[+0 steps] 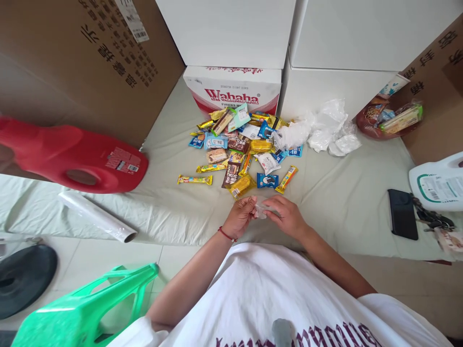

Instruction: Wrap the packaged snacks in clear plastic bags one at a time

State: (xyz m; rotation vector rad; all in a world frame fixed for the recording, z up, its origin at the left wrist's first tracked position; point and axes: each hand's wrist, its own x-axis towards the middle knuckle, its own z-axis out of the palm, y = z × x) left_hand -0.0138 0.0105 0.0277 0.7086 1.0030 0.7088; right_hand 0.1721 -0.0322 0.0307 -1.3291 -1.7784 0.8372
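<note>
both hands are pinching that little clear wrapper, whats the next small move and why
Probably pull the fingertips apart to open the small clear wrapper. The left hand and right hand both pinch it, held just short of the snack pile on the sheet, and neither hand is free to pick up anything else.

A red jug (72, 156) lies left; a black phone (402, 213) right.

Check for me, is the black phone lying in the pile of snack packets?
No, the black phone lies apart on the cloth to the right, next to a bunch of keys, well away from the snack packets.
</note>
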